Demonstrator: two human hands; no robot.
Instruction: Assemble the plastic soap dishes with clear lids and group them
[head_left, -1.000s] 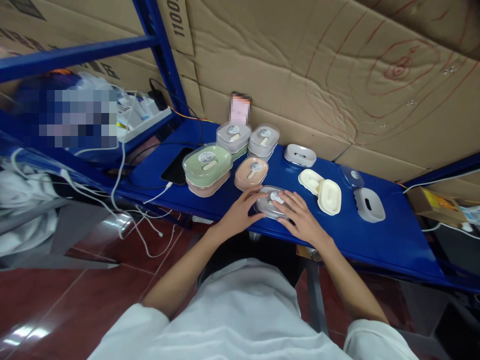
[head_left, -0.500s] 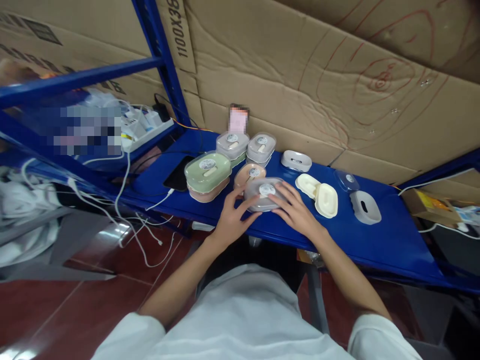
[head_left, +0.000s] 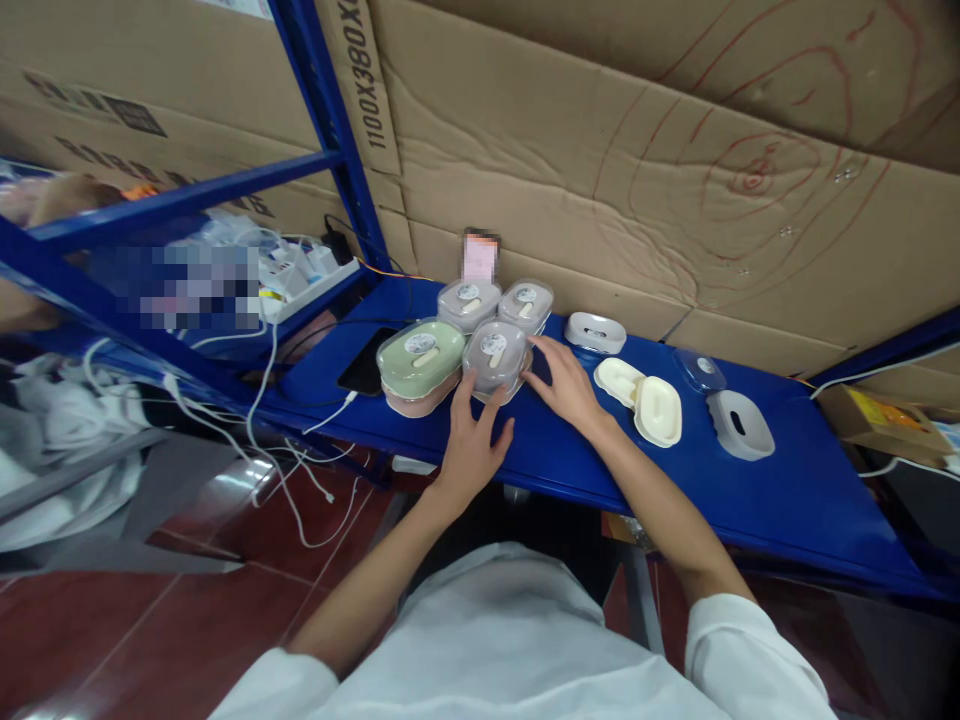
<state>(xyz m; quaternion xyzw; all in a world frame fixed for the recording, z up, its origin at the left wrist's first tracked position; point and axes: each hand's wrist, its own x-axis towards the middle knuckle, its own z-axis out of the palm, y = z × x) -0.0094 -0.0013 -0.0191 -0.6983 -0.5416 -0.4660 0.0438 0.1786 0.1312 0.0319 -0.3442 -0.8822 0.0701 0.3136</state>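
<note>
A lilac-grey oval plastic box with a clear lid (head_left: pixel 496 345) rests on top of a pink box, most of which it hides. My left hand (head_left: pixel 471 445) has its fingertips on the box's front left edge, its thumb off to the side. Against the right side press the thumb and fingers of my right hand (head_left: pixel 562 385), so the box is held between both hands. Just left stands a green lidded box (head_left: pixel 421 358) on a pink one. Behind are two grey lidded boxes, one at left (head_left: pixel 469 304) and one at right (head_left: pixel 526 305).
On the blue table (head_left: pixel 555 450) to the right lie a grey slotted base (head_left: pixel 595 333), cream inner trays (head_left: pixel 658 410), a clear lid (head_left: pixel 699 370) and another slotted base (head_left: pixel 741 425). A black phone (head_left: pixel 365 363) and white cables (head_left: pixel 289 455) are at left. Cardboard (head_left: pixel 525 150) lines the back.
The grey box has gone down and left onto the pink box, turned more lengthwise. Both hands followed; their fingers now touch its edges rather than reach over its top. The view has shifted slightly.
</note>
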